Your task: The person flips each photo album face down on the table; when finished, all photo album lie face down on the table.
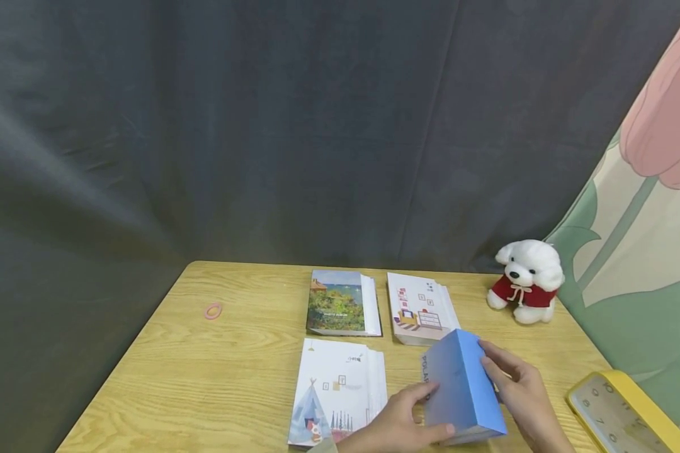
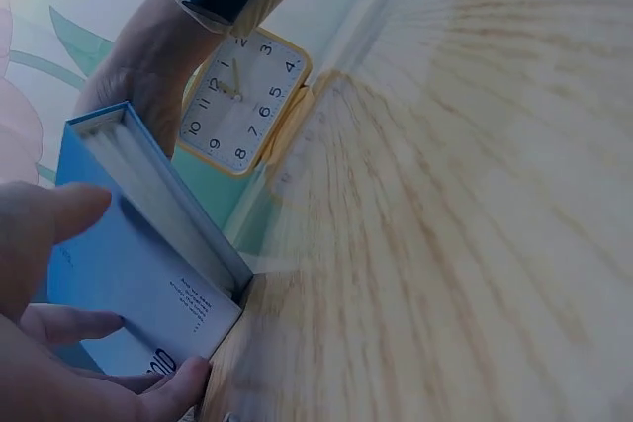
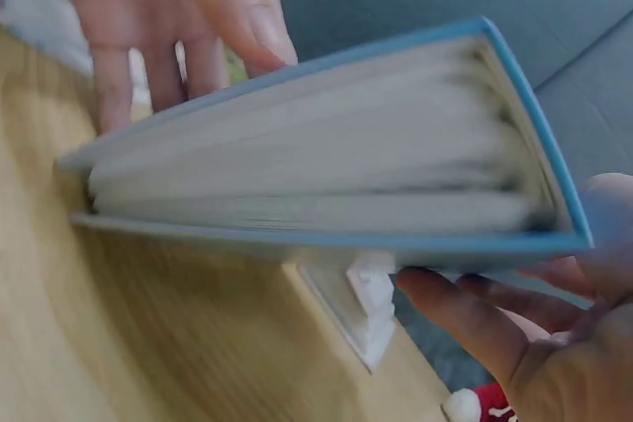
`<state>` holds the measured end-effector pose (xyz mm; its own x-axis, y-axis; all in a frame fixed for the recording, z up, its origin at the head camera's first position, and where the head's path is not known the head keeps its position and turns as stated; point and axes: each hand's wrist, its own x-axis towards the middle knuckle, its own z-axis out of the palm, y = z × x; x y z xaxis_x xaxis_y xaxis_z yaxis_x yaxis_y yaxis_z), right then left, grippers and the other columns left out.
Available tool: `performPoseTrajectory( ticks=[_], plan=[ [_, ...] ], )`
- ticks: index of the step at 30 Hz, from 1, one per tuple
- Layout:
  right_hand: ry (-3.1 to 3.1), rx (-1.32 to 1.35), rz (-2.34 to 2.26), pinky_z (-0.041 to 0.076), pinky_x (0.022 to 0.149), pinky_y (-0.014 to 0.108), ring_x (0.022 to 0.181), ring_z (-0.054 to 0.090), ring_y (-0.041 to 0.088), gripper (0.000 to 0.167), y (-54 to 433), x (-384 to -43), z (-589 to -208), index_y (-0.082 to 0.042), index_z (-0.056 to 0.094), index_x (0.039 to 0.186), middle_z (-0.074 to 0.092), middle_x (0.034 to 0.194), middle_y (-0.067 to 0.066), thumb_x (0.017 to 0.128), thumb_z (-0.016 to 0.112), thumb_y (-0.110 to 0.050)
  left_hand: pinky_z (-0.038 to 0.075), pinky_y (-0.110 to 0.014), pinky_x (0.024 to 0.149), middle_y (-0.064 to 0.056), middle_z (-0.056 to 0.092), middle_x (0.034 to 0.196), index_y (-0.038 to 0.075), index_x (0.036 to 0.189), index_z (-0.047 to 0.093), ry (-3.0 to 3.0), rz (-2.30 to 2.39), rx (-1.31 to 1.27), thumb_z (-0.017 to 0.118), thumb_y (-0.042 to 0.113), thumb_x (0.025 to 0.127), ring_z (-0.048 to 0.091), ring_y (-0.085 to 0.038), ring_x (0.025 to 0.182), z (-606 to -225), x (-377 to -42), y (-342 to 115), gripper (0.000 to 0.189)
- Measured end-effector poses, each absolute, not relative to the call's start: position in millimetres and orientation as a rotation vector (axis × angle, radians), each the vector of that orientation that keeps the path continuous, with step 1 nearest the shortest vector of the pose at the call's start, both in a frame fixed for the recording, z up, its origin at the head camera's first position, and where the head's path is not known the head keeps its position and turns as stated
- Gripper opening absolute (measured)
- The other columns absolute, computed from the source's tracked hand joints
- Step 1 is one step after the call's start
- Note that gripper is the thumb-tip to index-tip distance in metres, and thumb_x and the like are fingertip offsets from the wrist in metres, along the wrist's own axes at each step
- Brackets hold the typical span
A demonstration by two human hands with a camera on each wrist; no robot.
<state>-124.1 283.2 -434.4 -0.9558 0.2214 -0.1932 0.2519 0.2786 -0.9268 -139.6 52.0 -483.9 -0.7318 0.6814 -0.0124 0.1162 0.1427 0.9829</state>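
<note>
A blue photo album [image 1: 459, 384] stands tilted at the table's near right, spine up toward the right, between both hands. My left hand [image 1: 399, 418] touches its front cover with spread fingers; the left wrist view shows that hand [image 2: 59, 303] beside the lettered cover. At the spine and back cover, my right hand [image 1: 518, 390] grips the album. In the right wrist view the pages of the album [image 3: 307, 155] show between its covers, with the right hand's fingers [image 3: 475, 328] against the lower cover. A white album with a tent picture [image 1: 331, 390] lies left of the left hand.
Behind lie a landscape-covered album [image 1: 337, 302] and another white album [image 1: 419, 308]. A white plush dog [image 1: 527, 280] in red sits at the back right. A yellow clock [image 1: 623, 409] stands at the right edge. A pink ring [image 1: 213, 311] lies on the left of the table [image 1: 204, 377].
</note>
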Motion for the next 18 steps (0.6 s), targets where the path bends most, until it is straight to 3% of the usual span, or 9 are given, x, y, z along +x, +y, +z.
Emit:
performPoseTrajectory(
  ticks=[5, 8, 14, 18],
  plan=[
    [2.608, 0.57, -1.552, 0.055, 0.088, 0.043, 0.132, 0.042, 0.046, 0.095, 285.2, -127.7, -437.9, 0.0, 0.033, 0.153, 0.03, 0.152, 0.033, 0.088, 0.064, -0.061, 0.045, -0.038, 0.1, -0.008, 0.046, 0.144, 0.012, 0.144, 0.053, 2.229, 1.417, 0.807, 0.074, 0.025, 0.084, 0.044, -0.024, 0.131, -484.8, -139.4, 55.4, 0.064],
    [2.653, 0.581, -1.415, 0.054, 0.088, 0.051, 0.129, 0.041, 0.051, 0.109, 286.0, -130.5, -439.6, 0.004, 0.03, 0.153, 0.028, 0.15, 0.037, 0.08, 0.07, -0.067, 0.044, -0.045, 0.102, -0.011, 0.042, 0.147, 0.015, 0.144, 0.054, 2.308, 1.296, 0.823, 0.075, 0.024, 0.081, 0.04, -0.031, 0.135, -484.3, -140.7, 57.6, 0.067],
    [2.711, 0.549, -1.243, 0.049, 0.092, 0.057, 0.127, 0.041, 0.057, 0.111, 288.1, -131.8, -444.4, 0.01, 0.029, 0.15, 0.029, 0.147, 0.04, 0.081, 0.071, -0.065, 0.045, -0.046, 0.102, -0.014, 0.037, 0.149, 0.014, 0.144, 0.052, 2.363, 1.185, 0.895, 0.076, 0.022, 0.082, 0.038, -0.029, 0.134, -484.4, -141.7, 57.8, 0.067],
    [2.768, 0.528, -1.138, 0.054, 0.084, 0.054, 0.119, 0.048, 0.057, 0.108, 290.1, -130.9, -449.7, 0.016, 0.036, 0.144, 0.036, 0.142, 0.041, 0.081, 0.071, -0.064, 0.044, -0.042, 0.104, -0.014, 0.037, 0.149, 0.01, 0.142, 0.054, 2.405, 1.142, 0.93, 0.077, 0.023, 0.082, 0.038, -0.026, 0.132, -485.6, -141.9, 57.6, 0.065]
  ],
)
